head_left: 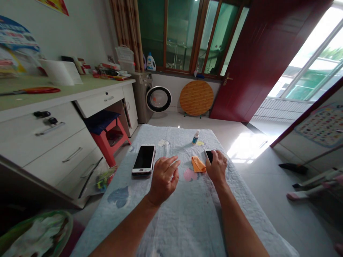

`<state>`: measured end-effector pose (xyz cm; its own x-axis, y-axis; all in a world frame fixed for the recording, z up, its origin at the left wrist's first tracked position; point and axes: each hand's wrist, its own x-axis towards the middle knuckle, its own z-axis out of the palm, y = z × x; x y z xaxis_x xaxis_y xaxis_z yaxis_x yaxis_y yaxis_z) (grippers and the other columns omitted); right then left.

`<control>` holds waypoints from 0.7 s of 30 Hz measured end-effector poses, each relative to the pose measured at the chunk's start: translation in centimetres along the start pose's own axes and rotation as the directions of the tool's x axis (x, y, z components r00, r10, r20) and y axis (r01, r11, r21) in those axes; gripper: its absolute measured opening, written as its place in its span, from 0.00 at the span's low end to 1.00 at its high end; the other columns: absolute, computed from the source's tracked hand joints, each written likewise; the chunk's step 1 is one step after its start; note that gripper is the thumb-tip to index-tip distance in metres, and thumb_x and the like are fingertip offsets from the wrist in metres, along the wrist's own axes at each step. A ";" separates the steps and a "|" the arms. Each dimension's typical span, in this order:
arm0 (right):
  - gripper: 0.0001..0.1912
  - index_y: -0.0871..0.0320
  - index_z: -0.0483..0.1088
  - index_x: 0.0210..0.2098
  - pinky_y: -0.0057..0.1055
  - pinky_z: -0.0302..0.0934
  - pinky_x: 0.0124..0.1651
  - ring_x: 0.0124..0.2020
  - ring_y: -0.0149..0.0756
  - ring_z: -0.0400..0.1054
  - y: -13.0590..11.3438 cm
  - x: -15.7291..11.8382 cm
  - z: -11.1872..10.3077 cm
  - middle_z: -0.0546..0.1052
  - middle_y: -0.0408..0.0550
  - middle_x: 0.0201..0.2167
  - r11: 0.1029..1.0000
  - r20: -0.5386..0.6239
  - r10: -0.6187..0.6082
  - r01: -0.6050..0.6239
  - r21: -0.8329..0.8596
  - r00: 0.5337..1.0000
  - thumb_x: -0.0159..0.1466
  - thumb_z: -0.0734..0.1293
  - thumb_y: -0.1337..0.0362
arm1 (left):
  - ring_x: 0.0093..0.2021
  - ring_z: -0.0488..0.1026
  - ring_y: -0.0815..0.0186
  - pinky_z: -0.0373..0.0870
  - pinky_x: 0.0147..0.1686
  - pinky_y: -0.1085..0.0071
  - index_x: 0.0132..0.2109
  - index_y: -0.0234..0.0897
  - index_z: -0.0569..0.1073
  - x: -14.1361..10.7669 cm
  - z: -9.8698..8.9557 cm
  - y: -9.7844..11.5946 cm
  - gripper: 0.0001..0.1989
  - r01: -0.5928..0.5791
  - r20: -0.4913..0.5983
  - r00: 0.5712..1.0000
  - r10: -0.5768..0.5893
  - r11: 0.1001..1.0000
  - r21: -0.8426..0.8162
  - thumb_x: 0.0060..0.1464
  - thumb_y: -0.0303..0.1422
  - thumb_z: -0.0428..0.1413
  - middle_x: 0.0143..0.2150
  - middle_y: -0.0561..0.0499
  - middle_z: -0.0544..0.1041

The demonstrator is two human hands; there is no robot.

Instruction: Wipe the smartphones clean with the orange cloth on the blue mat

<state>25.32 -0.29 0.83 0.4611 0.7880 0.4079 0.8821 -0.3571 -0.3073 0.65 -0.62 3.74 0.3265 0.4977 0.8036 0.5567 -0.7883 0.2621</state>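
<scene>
My right hand (pixel 217 166) is wrapped over a smartphone (pixel 208 155) at the right side of the cloth-covered table; its fingers hide most of the screen. Just left of that hand lies a crumpled orange cloth (pixel 197 164). My left hand (pixel 164 176) is raised over the table with its fingers apart and nothing in them. Beside it, on the left, a white smartphone (pixel 144 157) lies screen up on what looks like another phone. Farther back stands a small spray bottle (pixel 195 137) with a white top.
A light patterned cloth (pixel 171 221) covers the table. To the left are a desk with drawers (pixel 72 153), a red stool (pixel 112 135) and a basket (pixel 68 228). Behind are a washing machine with its door (pixel 158 99) open and a round wooden tabletop (pixel 197 98).
</scene>
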 end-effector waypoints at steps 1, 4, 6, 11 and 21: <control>0.21 0.60 0.67 0.54 0.40 0.50 0.57 0.55 0.46 0.56 -0.4 -0.2 -0.1 0.65 0.56 0.56 0.995 0.006 -0.090 0.090 0.044 0.996 0.62 0.60 0.63 | 0.52 0.69 0.58 0.62 0.56 0.54 0.53 0.40 0.69 0.4 -0.4 0.0 0.17 0.021 -0.014 1.000 -0.020 1.000 0.016 0.56 0.25 0.51 0.53 0.46 0.74; 0.15 0.56 0.73 0.46 0.37 0.52 0.54 0.50 0.42 0.59 -1.6 -1.0 -0.2 0.69 0.51 0.49 0.951 0.085 -0.289 0.275 0.142 0.954 0.64 0.59 0.61 | 0.53 0.69 0.57 0.59 0.57 0.52 0.53 0.39 0.69 1.5 -1.6 -0.5 0.16 0.110 -0.038 0.994 -0.107 0.990 0.089 0.57 0.28 0.51 0.53 0.45 0.74; 0.15 0.54 0.74 0.44 0.36 0.53 0.52 0.48 0.41 0.60 -2.3 -1.4 -0.1 0.70 0.50 0.47 0.940 0.132 -0.326 0.305 0.154 0.936 0.66 0.58 0.59 | 0.54 0.68 0.55 0.60 0.57 0.52 0.53 0.38 0.69 2.3 -2.5 -1.3 0.16 0.187 -0.034 0.982 -0.184 0.972 0.140 0.57 0.29 0.51 0.54 0.44 0.73; 0.18 0.53 0.72 0.50 0.36 0.52 0.51 0.47 0.43 0.60 -2.9 -2.1 0.1 0.71 0.52 0.45 0.956 0.245 -0.294 0.286 0.071 0.924 0.63 0.62 0.56 | 0.54 0.68 0.53 0.61 0.56 0.54 0.52 0.36 0.70 2.7 -4.9 -4.8 0.17 0.345 0.005 0.933 -0.361 0.896 0.280 0.56 0.32 0.50 0.54 0.44 0.73; 0.16 0.55 0.70 0.50 0.32 0.50 0.50 0.45 0.42 0.62 -2.8 -2.0 0.9 0.73 0.51 0.42 0.958 0.293 -0.278 0.288 0.009 0.915 0.64 0.61 0.61 | 0.53 0.71 0.51 0.65 0.51 0.61 0.56 0.30 0.65 0.8 -6.7 -7.5 0.29 0.439 0.277 0.674 -0.685 0.673 0.596 0.57 0.49 0.49 0.51 0.37 0.74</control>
<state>21.87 -0.39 0.12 0.1483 0.9672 0.2064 0.9766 -0.1103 -0.1847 -8.40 3.24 6.05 0.0506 0.9755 0.2139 0.9728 -0.0966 0.2106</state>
